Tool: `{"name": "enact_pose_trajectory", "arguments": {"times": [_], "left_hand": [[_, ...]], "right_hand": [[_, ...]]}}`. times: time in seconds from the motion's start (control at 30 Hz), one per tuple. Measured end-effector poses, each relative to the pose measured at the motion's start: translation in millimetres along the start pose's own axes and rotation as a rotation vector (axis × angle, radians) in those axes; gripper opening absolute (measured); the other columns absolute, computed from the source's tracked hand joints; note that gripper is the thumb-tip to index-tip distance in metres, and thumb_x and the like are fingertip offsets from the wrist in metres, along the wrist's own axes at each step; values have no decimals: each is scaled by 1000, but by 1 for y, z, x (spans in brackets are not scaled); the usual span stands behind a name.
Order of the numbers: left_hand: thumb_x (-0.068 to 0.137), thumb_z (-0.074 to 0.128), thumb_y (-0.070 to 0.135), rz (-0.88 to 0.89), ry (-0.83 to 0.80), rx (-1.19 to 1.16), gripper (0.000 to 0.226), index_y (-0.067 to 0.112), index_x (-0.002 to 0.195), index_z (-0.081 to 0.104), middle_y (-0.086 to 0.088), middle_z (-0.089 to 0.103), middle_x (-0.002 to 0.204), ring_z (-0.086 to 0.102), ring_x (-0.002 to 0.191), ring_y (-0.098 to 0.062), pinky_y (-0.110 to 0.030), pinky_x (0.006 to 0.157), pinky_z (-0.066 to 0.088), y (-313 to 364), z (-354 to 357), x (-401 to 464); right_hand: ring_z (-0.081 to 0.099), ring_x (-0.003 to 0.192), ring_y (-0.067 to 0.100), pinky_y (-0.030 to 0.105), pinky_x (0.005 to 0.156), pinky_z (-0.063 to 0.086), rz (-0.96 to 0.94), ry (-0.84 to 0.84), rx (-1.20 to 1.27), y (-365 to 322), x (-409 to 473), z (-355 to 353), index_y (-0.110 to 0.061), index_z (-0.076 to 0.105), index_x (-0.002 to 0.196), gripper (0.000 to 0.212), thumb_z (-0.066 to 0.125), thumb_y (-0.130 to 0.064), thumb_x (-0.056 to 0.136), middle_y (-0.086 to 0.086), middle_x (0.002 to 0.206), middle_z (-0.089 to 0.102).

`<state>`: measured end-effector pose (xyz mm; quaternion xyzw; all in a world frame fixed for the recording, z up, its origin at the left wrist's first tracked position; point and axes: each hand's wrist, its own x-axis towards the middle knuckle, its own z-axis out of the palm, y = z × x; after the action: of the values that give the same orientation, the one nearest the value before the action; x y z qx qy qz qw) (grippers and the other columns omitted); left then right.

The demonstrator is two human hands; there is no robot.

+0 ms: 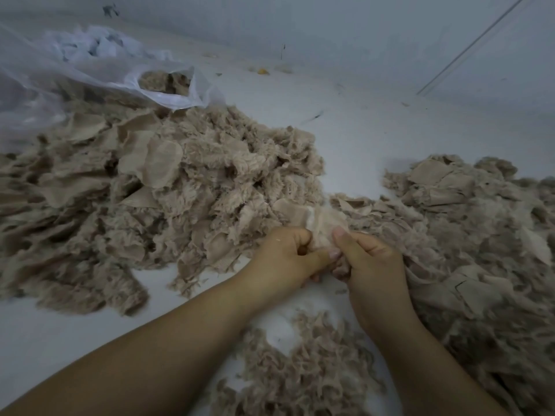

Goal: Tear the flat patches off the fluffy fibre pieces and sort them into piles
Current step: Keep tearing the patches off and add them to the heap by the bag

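Both hands, left [285, 259], right [371, 265]: grip pinching fibre piece [322, 226] between them.

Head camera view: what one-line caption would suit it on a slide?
Left hand and right hand pinch one fluffy fibre piece between beige heaps, a clear plastic bag behind.

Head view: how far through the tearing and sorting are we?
Partly done: a pile with flat patches lies right, loose fluff near. In hand: left hand and right hand grip one piece. Left: the big unsorted heap and a bag holding more.
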<state>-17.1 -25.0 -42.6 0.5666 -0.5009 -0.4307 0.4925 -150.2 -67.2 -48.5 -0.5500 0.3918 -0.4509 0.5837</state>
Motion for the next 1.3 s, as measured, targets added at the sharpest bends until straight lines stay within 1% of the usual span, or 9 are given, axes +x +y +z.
{"name": "enact_pose_trajectory", "arguments": {"times": [0.1,0.37,0.47,0.57,0.77,0.9,1.07,1.17,1.3], "left_hand": [[95,60,15,-26,1,-81,29,-1,71,60,-9,60,56,51,45,-14,-22,44,42,0,-5,2],[85,68,37,-49,-22,-137,38,0,76,65,-6,61,56,54,46,-17,-24,43,43,1,-9,3],[86,72,20,-40,-108,-95,17,7,75,71,-2,63,56,55,49,-12,-23,48,47,1,-9,2],[83,74,15,-77,-131,-75,20,-2,75,68,-5,62,54,55,48,-12,-22,49,49,-1,-17,4],[76,79,24,-31,-633,53,15,11,76,71,-9,66,66,57,58,-19,-25,58,45,9,-40,-3],[83,68,54,-96,-226,-91,48,8,69,63,-10,56,52,46,40,-18,-21,43,35,10,-26,2],[94,63,26,-78,40,-95,35,5,66,57,-5,49,46,39,37,-14,-20,38,31,1,-11,4],[97,57,18,-43,356,-371,19,7,82,54,-7,52,48,38,34,-15,-20,35,28,3,-17,9],[97,57,10,-24,418,-592,30,-4,118,41,-17,72,85,70,63,-27,-28,50,52,6,-15,12]], "right_hand": [[41,51,20,30,54,43,-43,32,-63,-1,1,0,-19,59,51,47,62,-25,97,-1,49,46],[46,53,11,23,51,43,-39,18,-44,2,2,-1,-17,70,62,35,63,-21,95,3,55,52],[49,55,18,26,53,45,-26,-10,-46,3,1,-2,-11,71,65,35,63,-26,96,14,58,55],[45,49,9,20,48,42,-23,58,-46,4,2,-2,-16,67,57,39,64,-25,95,1,53,51],[39,50,11,23,48,37,-40,127,-16,3,5,-5,-18,62,54,41,65,-20,95,1,54,47],[38,46,7,20,46,37,-64,67,-16,0,1,0,-20,70,59,34,67,-14,92,-3,51,48],[37,48,9,20,44,36,-43,52,-38,-1,1,-1,-24,68,63,35,61,-12,96,-6,52,45],[63,65,10,19,53,48,35,58,48,-2,6,-3,-35,71,112,27,59,-16,99,-12,93,70],[72,89,6,18,60,52,100,18,-75,-3,12,-4,-45,46,142,52,59,-19,99,-12,157,34]]}}
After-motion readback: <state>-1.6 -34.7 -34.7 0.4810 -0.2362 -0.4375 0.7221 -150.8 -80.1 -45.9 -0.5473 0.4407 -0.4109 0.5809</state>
